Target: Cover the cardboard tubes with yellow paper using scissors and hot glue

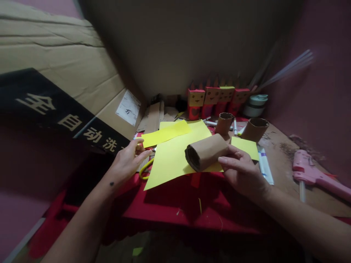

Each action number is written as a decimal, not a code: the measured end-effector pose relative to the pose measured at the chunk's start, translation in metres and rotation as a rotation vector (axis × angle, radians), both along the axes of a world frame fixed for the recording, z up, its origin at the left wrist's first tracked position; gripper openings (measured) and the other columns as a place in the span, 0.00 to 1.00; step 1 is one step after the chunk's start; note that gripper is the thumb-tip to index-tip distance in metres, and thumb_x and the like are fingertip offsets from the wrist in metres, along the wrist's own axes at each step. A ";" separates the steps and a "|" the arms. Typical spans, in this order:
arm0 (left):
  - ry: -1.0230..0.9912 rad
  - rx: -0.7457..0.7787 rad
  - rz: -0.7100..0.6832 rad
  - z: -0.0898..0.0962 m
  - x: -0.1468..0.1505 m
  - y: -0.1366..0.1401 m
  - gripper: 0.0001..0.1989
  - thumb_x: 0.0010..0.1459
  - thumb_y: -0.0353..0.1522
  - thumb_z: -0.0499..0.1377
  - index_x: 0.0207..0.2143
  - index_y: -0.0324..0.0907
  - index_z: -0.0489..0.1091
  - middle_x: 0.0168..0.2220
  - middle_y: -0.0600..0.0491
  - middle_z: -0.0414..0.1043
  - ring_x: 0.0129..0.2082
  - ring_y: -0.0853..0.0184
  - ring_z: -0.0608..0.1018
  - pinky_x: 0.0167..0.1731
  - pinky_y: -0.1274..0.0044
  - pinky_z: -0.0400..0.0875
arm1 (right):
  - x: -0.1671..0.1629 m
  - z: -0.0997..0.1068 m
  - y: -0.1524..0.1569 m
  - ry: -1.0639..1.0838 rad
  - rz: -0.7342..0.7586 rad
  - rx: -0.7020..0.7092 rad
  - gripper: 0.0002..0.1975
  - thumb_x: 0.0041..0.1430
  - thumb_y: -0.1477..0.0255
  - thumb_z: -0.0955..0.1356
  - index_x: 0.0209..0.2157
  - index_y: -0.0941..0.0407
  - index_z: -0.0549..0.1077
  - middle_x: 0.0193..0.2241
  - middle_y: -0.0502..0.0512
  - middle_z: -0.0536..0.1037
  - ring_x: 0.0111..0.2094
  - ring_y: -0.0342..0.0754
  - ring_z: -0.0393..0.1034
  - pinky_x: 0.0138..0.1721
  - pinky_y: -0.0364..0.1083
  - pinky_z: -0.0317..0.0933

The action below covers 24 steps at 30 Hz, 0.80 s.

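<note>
My right hand (241,168) is closed round the near end of a brown cardboard tube (212,149), which is tilted on its side over a large yellow paper sheet (170,164). The tube's open dark end faces left. At the left, the fingers of my left hand (134,153) grip the left end of a brighter yellow paper strip (166,134); the strip stretches over the sheet's upper part. Below my left thumb show the yellow handles of scissors (143,171), partly under the sheet.
Two cardboard tubes (225,123) stand upright behind, beside markers and a small yellow paper piece (245,148). Several red figures with drawn faces (196,98) line the back. A pink glue gun (304,168) lies right; a big carton (109,84) rises left. Red cloth (175,204) covers the front.
</note>
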<state>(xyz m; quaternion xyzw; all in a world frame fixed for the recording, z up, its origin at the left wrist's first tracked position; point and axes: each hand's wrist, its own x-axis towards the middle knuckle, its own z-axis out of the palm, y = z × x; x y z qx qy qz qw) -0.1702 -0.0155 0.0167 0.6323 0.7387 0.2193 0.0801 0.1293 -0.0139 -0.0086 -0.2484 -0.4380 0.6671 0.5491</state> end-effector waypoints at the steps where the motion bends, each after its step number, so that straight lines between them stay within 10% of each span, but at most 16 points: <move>1: 0.033 0.001 -0.005 0.002 0.000 0.005 0.27 0.56 0.45 0.56 0.54 0.39 0.65 0.40 0.45 0.78 0.38 0.56 0.80 0.36 0.68 0.72 | 0.000 0.000 0.000 0.008 0.009 -0.003 0.11 0.46 0.75 0.73 0.35 0.52 0.79 0.34 0.52 0.81 0.40 0.52 0.74 0.48 0.51 0.64; 7: 0.252 -0.025 -0.072 0.004 -0.010 0.064 0.28 0.55 0.37 0.62 0.56 0.36 0.64 0.55 0.37 0.68 0.57 0.46 0.66 0.52 0.57 0.62 | -0.001 -0.003 0.001 -0.004 0.099 -0.017 0.09 0.47 0.75 0.74 0.34 0.53 0.80 0.31 0.53 0.81 0.36 0.50 0.74 0.44 0.49 0.65; 14: 0.253 -0.145 0.009 -0.008 -0.034 0.106 0.15 0.61 0.37 0.59 0.47 0.39 0.70 0.47 0.48 0.72 0.43 0.60 0.76 0.42 0.64 0.74 | 0.001 -0.006 0.001 -0.036 0.185 -0.025 0.08 0.48 0.75 0.74 0.34 0.55 0.80 0.31 0.53 0.81 0.35 0.47 0.74 0.40 0.43 0.66; 20: 0.241 0.143 0.369 0.017 -0.044 0.099 0.17 0.63 0.34 0.55 0.53 0.37 0.65 0.51 0.42 0.70 0.47 0.57 0.75 0.44 0.62 0.72 | 0.001 -0.007 0.002 -0.017 0.175 -0.016 0.10 0.49 0.75 0.74 0.37 0.54 0.80 0.31 0.53 0.81 0.35 0.48 0.74 0.41 0.44 0.65; 24: 0.265 0.275 0.312 0.027 -0.024 0.066 0.24 0.63 0.30 0.49 0.60 0.34 0.58 0.62 0.35 0.57 0.63 0.45 0.60 0.54 0.59 0.61 | 0.001 -0.002 0.002 -0.013 0.128 -0.054 0.07 0.46 0.75 0.74 0.31 0.54 0.80 0.29 0.53 0.81 0.35 0.49 0.74 0.40 0.44 0.65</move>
